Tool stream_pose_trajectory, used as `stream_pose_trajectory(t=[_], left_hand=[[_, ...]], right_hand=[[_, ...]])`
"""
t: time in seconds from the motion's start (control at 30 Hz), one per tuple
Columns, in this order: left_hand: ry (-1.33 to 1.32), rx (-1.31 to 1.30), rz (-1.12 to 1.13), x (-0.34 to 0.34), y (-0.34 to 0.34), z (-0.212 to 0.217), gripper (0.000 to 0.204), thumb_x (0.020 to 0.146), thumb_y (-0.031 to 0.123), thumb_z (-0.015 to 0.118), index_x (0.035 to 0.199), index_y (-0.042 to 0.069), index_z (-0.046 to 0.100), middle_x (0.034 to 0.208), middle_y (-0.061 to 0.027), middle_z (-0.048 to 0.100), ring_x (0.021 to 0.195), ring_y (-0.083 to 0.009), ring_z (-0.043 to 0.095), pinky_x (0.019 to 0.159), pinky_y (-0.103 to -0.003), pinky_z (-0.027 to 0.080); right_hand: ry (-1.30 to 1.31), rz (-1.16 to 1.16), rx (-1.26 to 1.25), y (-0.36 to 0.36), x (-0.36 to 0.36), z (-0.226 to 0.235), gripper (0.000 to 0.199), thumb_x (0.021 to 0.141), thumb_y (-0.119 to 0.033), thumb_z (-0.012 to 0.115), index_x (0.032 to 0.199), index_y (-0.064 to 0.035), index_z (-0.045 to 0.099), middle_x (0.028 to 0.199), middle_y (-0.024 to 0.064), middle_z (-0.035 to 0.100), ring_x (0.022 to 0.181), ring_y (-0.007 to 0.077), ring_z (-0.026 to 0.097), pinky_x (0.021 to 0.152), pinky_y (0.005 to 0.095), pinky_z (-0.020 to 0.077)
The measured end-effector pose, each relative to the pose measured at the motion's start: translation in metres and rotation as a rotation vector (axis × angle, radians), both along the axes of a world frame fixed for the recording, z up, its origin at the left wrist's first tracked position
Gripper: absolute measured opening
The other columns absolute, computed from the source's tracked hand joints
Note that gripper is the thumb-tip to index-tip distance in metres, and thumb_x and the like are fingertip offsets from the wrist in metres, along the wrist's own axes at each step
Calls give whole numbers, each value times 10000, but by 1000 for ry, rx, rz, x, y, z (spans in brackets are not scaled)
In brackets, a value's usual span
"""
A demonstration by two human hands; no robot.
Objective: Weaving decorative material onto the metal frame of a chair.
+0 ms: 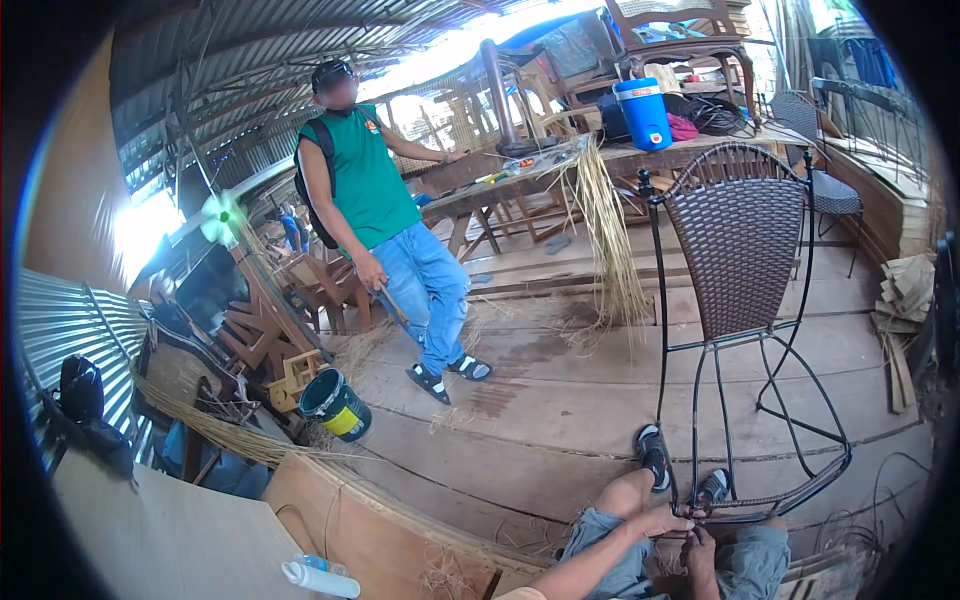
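A black metal chair frame [725, 420] with a brown woven backrest [738, 235] stands tilted in front of my knees. Its seat is bare framework, and the nearest rail [765, 512] looks wrapped in a brown strand. My left hand [662, 522] is closed at the left near corner of that rail, fingers around the bar. Just below it, my right hand [700, 552] is closed, its fingertips pressed together close to the same corner. Whatever lies between the right fingers is too small to make out.
A person in a green shirt [375, 180] stands beyond, one hand on a long workbench [480, 195]. Pale strands [605, 240] hang from the bench, near a blue water jug [643, 115]. A dark bucket [335, 405] stands left; wood scraps [905, 300] pile at right.
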State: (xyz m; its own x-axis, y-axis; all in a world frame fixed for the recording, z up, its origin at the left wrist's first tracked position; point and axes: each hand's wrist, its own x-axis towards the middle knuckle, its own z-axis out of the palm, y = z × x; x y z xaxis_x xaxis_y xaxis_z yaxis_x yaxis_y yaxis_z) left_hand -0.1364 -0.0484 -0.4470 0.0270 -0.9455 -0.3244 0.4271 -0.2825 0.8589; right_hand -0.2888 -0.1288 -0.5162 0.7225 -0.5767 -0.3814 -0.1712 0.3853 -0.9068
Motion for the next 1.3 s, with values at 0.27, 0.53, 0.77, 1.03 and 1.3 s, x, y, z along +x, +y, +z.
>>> stream_pose_trajectory(t=[0.27, 0.53, 0.77, 1.03, 1.3], left_hand=[[26, -78, 8, 4, -1, -10, 434, 856, 121, 629, 1276, 91, 523, 1081, 6, 597, 964, -77, 543, 902, -221, 405], [-163, -2, 10, 3, 2, -12, 405, 844, 155, 644, 1239, 119, 566, 1160, 34, 565, 1031, -67, 489, 914, -218, 364], [-116, -66, 5, 2, 0, -18, 410, 849, 176, 650, 1241, 98, 559, 1189, 26, 544, 1101, -82, 453, 976, -242, 320], [-165, -13, 13, 4, 0, -20, 424, 837, 216, 667, 1231, 96, 567, 1177, 21, 549, 1087, -88, 466, 970, -245, 330], [-174, -45, 47, 3, -1, -29, 374, 821, 221, 670, 1180, 136, 614, 1085, 69, 588, 1004, -59, 467, 872, -214, 344]], right_hand=[[73, 12, -534, -6, 0, -39, 160, 836, -39, 494, 918, 47, 602, 673, 103, 567, 565, 177, 530, 533, 313, 425], [34, -42, -319, 5, -14, -11, 182, 836, -123, 506, 850, 16, 623, 596, -14, 492, 484, 79, 405, 439, 251, 323], [89, -35, -205, 12, -16, 41, 209, 808, -125, 499, 862, 28, 631, 735, 19, 564, 684, 104, 469, 628, 242, 380], [92, -36, -239, 9, -17, 22, 220, 794, -84, 476, 846, 80, 612, 767, 138, 614, 733, 203, 549, 711, 313, 426], [134, -37, -230, 10, -17, 26, 224, 807, -103, 489, 837, 74, 623, 743, 137, 603, 704, 200, 536, 681, 329, 420]])
